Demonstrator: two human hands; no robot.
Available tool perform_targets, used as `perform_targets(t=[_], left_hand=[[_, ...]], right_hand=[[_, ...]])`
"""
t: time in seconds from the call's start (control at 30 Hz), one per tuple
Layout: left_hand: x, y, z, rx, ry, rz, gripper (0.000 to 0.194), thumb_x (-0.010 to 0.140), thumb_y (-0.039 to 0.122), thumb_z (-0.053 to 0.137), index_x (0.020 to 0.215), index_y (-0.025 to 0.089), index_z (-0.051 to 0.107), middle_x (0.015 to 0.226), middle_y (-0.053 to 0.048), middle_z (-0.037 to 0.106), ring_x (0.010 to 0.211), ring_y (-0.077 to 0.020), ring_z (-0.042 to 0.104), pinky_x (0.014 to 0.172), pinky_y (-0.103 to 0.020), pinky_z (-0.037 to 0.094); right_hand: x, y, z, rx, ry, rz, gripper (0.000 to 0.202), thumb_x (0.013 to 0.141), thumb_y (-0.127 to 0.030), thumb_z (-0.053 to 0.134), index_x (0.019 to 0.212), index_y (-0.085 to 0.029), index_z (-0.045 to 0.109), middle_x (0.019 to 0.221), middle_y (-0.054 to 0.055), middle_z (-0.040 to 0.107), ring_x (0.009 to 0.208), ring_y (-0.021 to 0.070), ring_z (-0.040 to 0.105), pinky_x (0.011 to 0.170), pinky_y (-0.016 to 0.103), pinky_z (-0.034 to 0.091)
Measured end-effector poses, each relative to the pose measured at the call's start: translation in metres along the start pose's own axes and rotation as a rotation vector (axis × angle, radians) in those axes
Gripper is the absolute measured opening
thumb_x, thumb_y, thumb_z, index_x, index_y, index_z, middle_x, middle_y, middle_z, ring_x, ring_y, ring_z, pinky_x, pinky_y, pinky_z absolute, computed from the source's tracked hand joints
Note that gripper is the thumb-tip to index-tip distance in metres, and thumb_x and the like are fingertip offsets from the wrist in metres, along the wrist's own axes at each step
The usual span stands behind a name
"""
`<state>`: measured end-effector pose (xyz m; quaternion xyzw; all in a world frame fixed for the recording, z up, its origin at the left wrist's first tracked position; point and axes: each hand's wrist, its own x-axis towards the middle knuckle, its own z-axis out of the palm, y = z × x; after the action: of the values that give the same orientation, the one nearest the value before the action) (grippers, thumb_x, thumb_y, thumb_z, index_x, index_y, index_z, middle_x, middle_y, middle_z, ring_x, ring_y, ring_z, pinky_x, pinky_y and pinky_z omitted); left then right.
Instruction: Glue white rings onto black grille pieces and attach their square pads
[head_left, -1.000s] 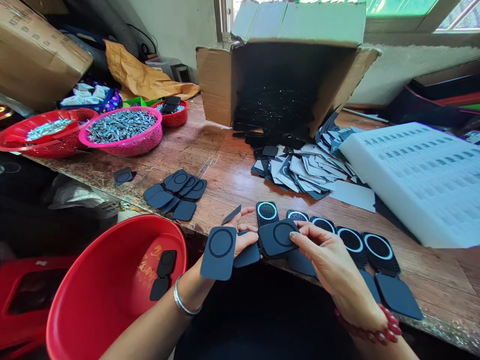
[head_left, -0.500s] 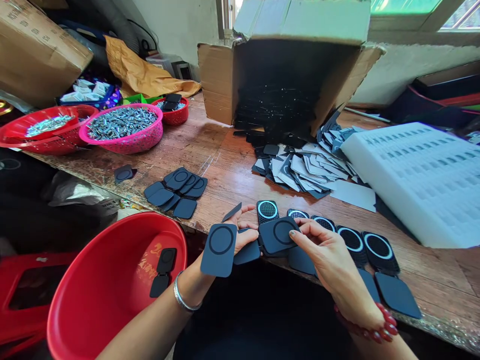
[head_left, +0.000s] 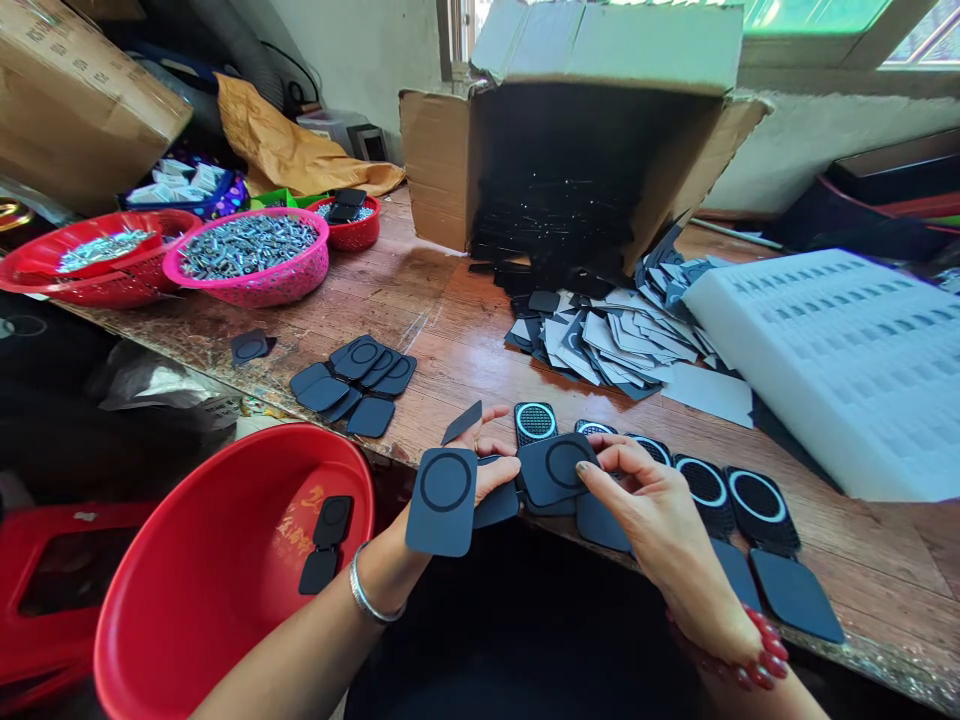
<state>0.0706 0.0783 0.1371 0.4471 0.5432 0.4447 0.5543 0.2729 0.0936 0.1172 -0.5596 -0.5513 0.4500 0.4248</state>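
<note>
Holding a hinged black unit (head_left: 498,505) unfolded between two hands, with loose cards close by

The unit is held in front of the table's (head_left: 450,330) near edge. One panel is clamped under the thumb of the left hand (head_left: 491,478), which is also burdened with a loose ring-marked card (head_left: 441,500) overhanging the wrist side; a thin card (head_left: 462,423) is seen tilted at its fingers. The other panel, faced with a dark ring, is pinched at its outer edge by the right hand (head_left: 654,500), thumb on top; its fingertips underneath are hidden.

The facing could be set askew if pressure were put on that one edge alone; whether it lies flush cannot be told. The ring-marked card could be dropped if the left grip were eased, since most of it is left unsupported, and it might be lost below the table or near the red tub (head_left: 150,600). The row of ring-faced units (head_left: 796,595) could be nudged by the right hand if it were swung outward.
</note>
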Motion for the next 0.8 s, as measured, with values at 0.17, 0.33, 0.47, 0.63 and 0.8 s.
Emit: perform_targets(t=[0.17,0.33,0.47,0.63,0.8], left_hand=[[0.000,0.001,0.002,0.024,0.004,-0.027,0.060,0.073,0.023,0.071,0.131,0.025,0.055,0.079,0.002,0.068,0.084,-0.0190,0.066,0.092,-0.034,0.048],[0.006,-0.019,0.000,-0.028,0.003,0.018,0.072,0.072,0.025,0.068,0.141,0.024,0.047,0.075,0.002,0.066,0.080,-0.0174,0.064,0.083,-0.031,0.050],[0.005,-0.020,0.000,-0.009,-0.006,0.015,0.078,0.073,0.027,0.068,0.145,0.024,0.041,0.076,0.003,0.066,0.078,-0.0164,0.063,0.079,-0.029,0.051],[-0.002,-0.008,0.004,-0.001,0.024,0.005,0.078,0.072,0.025,0.068,0.145,0.027,0.041,0.081,0.003,0.065,0.075,-0.0151,0.061,0.070,-0.025,0.051],[-0.004,-0.005,0.005,-0.004,0.015,-0.002,0.075,0.073,0.024,0.068,0.143,0.027,0.043,0.077,0.004,0.061,0.075,-0.0146,0.059,0.071,-0.024,0.049]], right_hand=[[-0.001,-0.004,0.003,-0.087,0.028,-0.074,0.029,0.072,-0.040,0.071,0.055,-0.021,0.057,0.102,0.011,0.064,0.100,0.0266,0.059,0.069,0.032,0.046],[-0.003,-0.001,0.005,-0.125,0.044,-0.160,0.027,0.078,-0.035,0.067,0.058,-0.022,0.054,0.102,0.010,0.063,0.100,0.0251,0.059,0.075,0.033,0.045],[-0.005,0.000,0.006,-0.254,0.064,-0.239,0.027,0.082,-0.033,0.064,0.060,-0.023,0.050,0.100,0.009,0.062,0.093,0.0234,0.059,0.074,0.034,0.044],[-0.009,-0.007,0.004,-0.601,0.060,-0.438,0.023,0.089,-0.029,0.055,0.067,-0.023,0.051,0.085,0.006,0.057,0.078,0.0210,0.056,0.068,0.032,0.041],[-0.007,-0.008,-0.009,-0.982,0.059,-0.481,0.030,0.092,-0.044,0.056,0.070,-0.023,0.055,0.071,0.005,0.056,0.065,0.0210,0.053,0.060,0.034,0.034]])
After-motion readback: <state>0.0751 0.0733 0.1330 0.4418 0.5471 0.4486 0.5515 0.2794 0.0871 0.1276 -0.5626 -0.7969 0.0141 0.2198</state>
